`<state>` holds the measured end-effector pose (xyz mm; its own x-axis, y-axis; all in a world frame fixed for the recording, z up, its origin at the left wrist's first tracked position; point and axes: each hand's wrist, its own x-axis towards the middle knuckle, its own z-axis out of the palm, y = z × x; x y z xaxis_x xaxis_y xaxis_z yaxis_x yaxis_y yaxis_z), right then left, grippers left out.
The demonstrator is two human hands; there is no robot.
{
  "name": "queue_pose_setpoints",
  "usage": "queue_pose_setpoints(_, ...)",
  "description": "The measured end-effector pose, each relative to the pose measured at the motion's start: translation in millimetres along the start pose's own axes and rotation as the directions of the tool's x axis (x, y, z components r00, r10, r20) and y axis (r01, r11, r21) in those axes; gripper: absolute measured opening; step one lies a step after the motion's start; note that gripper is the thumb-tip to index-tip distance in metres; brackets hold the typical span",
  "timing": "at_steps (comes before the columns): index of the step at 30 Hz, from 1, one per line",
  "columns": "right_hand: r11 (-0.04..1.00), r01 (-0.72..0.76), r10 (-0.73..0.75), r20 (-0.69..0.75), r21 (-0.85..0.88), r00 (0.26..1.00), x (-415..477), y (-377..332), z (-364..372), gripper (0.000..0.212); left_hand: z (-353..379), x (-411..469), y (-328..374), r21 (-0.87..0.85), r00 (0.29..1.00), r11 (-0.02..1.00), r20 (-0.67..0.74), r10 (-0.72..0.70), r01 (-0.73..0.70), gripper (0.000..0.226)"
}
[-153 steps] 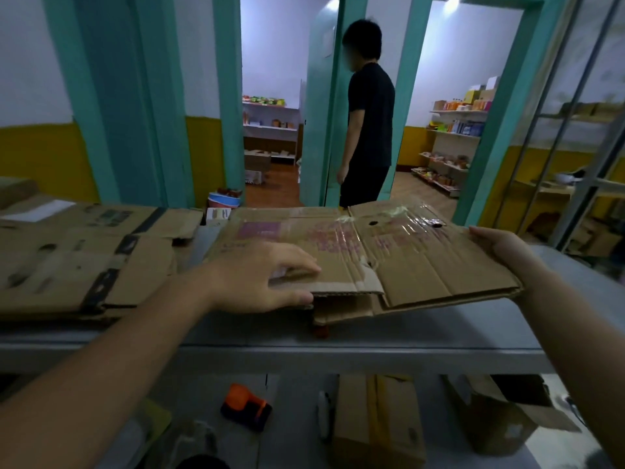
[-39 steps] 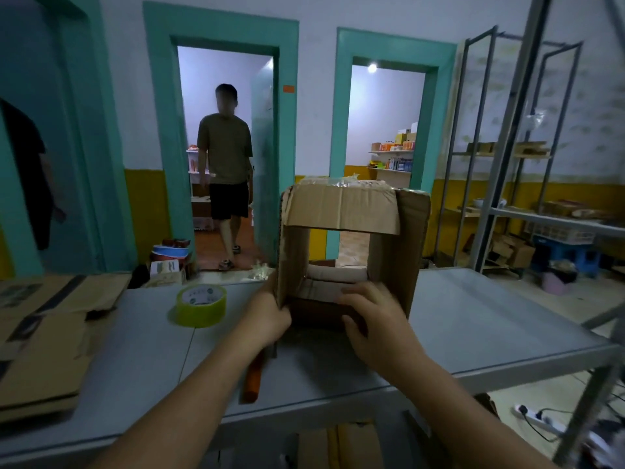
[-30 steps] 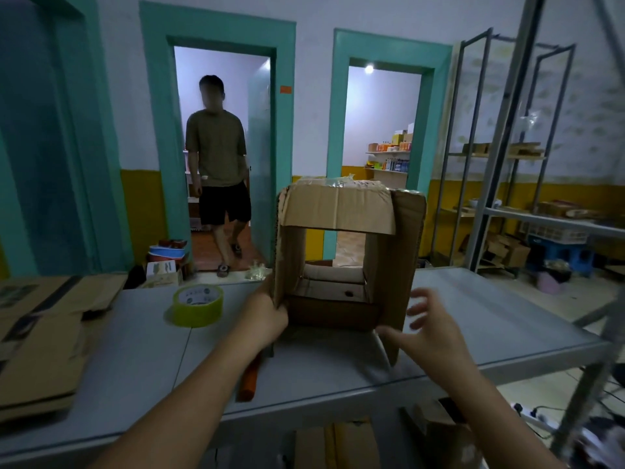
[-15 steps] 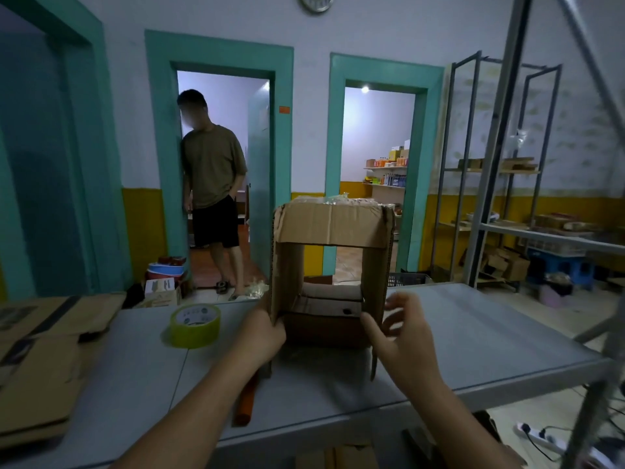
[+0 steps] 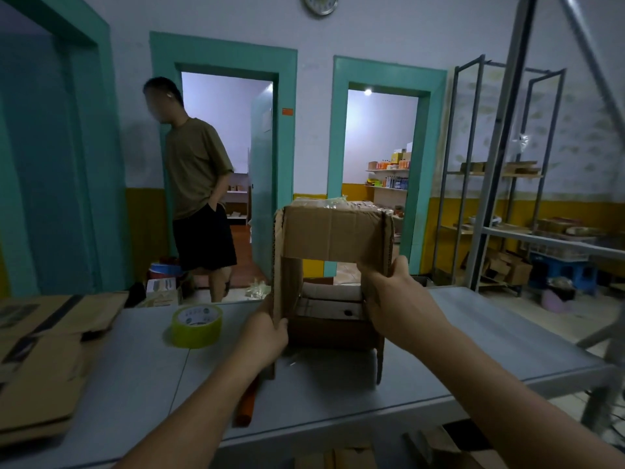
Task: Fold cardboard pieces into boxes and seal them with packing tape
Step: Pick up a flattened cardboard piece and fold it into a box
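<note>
A brown cardboard box point(image 5: 333, 233) stands on its side on the grey table point(image 5: 473, 336), its open end facing me and its top flap hanging down. My left hand point(image 5: 265, 336) grips the near edge of the box's left wall. My right hand point(image 5: 394, 296) pinches the right side flap, just under the top flap's corner. A yellow-green roll of packing tape point(image 5: 197, 325) lies flat on the table to the left of the box.
Flattened cardboard pieces point(image 5: 40, 360) are stacked at the table's left end. An orange tool point(image 5: 247, 402) lies under my left forearm. A person point(image 5: 198, 187) stands by the left doorway. Metal shelving point(image 5: 493, 177) rises at the right. More cardboard lies below the table.
My right hand has risen from the lower part of the right flap to its upper part, swinging that flap inward. The left hand stays on the left wall. The person has stepped out of the doorway.
</note>
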<state>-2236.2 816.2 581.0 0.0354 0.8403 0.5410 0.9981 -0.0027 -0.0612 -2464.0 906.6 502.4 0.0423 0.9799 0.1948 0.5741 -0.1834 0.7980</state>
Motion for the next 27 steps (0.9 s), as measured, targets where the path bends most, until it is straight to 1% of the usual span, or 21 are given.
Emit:
queue_pose_setpoints(2, 1.000, 0.006, -0.006, -0.020, 0.005, 1.000, 8.4, 4.5, 12.9, 0.060, 3.3, 1.3, 1.5, 0.020, 1.000, 1.000, -0.013, -0.009, 0.009, 0.031)
queue_pose_setpoints(5, 0.999, 0.008, -0.006, -0.045, 0.037, 0.999, 16.3, 4.5, 23.4, 0.067, 7.8, 1.4, 6.3, 0.057, 0.999, 0.998, -0.034, 0.011, -0.009, 0.034)
queue_pose_setpoints(6, 0.998, 0.015, -0.012, -0.056, 0.056, 0.998, 16.2, 2.9, 23.9, 0.069, 9.1, 0.4, 7.7, 0.065, 0.998, 0.997, -0.045, 0.041, -0.038, 0.039)
queue_pose_setpoints(9, 0.991, 0.015, -0.006, -0.070, 0.131, 0.998, 14.7, 0.6, 20.9, 0.075, 14.3, -2.0, 9.6, 0.046, 0.990, 0.990, -0.050, 0.133, -0.131, 0.071)
queue_pose_setpoints(10, 0.988, 0.006, 0.004, -0.065, 0.153, 0.998, 14.7, 1.3, 19.5, 0.078, 15.5, -2.0, 10.3, 0.055, 0.989, 0.989, -0.044, 0.143, -0.140, 0.078)
queue_pose_setpoints(13, 0.986, 0.010, 0.004, -0.081, 0.166, 0.997, 12.8, 2.3, 17.3, 0.086, 18.3, -2.0, 11.7, 0.063, 0.990, 0.989, -0.032, 0.140, -0.137, 0.085)
queue_pose_setpoints(16, 0.969, 0.076, -0.039, -0.161, 0.236, 0.986, 7.4, 0.2, 19.9, 0.077, 22.4, 0.7, 10.5, 0.037, 0.988, 0.989, -0.046, 0.146, -0.144, 0.086)
queue_pose_setpoints(18, 0.934, 0.150, -0.068, -0.252, 0.323, 0.965, 2.6, 4.2, 24.2, 0.069, 24.5, 3.3, 11.7, -0.066, 0.986, 0.985, -0.052, 0.157, -0.160, 0.086)
queue_pose_setpoints(19, 0.899, 0.190, -0.070, -0.297, 0.396, 0.952, -0.4, 8.7, 28.0, 0.064, 25.3, 4.4, 12.7, -0.134, 0.987, 0.978, -0.049, 0.154, -0.160, 0.086)
queue_pose_setpoints(20, 0.841, 0.223, -0.051, -0.337, 0.494, 0.940, -3.6, 14.3, 32.6, 0.060, 25.8, 4.7, 13.9, -0.198, 0.989, 0.969, -0.043, 0.142, -0.148, 0.086)
queue_pose_setpoints(21, 0.757, 0.235, -0.005, -0.355, 0.610, 0.935, -6.6, 20.2, 38.7, 0.056, 26.0, 5.2, 14.1, -0.248, 0.991, 0.959, -0.040, 0.130, -0.135, 0.086)
queue_pose_setpoints(22, 0.649, 0.201, 0.076, -0.324, 0.734, 0.943, -8.9, 25.9, 45.8, 0.052, 25.7, 5.2, 13.3, -0.282, 0.991, 0.950, -0.041, 0.125, -0.132, 0.087)
queue_pose_setpoints(23, 0.504, 0.126, 0.174, -0.243, 0.855, 0.954, -9.6, 30.2, 52.0, 0.048, 26.1, 4.8, 11.5, -0.297, 0.991, 0.945, -0.041, 0.130, -0.137, 0.088)
queue_pose_setpoints(24, 0.347, 0.024, 0.246, -0.115, 0.938, 0.962, -8.5, 34.1, 57.2, 0.045, 26.3, 4.1, 9.6, -0.293, 0.990, 0.946, -0.034, 0.136, -0.139, 0.088)
queue_pose_setpoints(25, 0.209, -0.072, 0.272, 0.013, 0.975, 0.962, -6.2, 37.0, 61.5, 0.047, 25.7, 2.9, 9.0, -0.281, 0.989, 0.949, -0.019, 0.145, -0.145, 0.088)
queue_pose_setpoints(26, 0.161, -0.143, 0.263, 0.097, 0.976, 0.960, -3.0, 40.1, 66.1, 0.054, 24.7, 2.3, 8.7, -0.267, 0.989, 0.953, 0.001, 0.147, -0.142, 0.088)
queue_pose_setpoints(27, 0.193, -0.190, 0.248, 0.139, 0.963, 0.959, 0.3, 42.1, 68.8, 0.063, 22.5, 0.7, 10.8, -0.254, 0.987, 0.957, 0.032, 0.155, -0.142, 0.086)
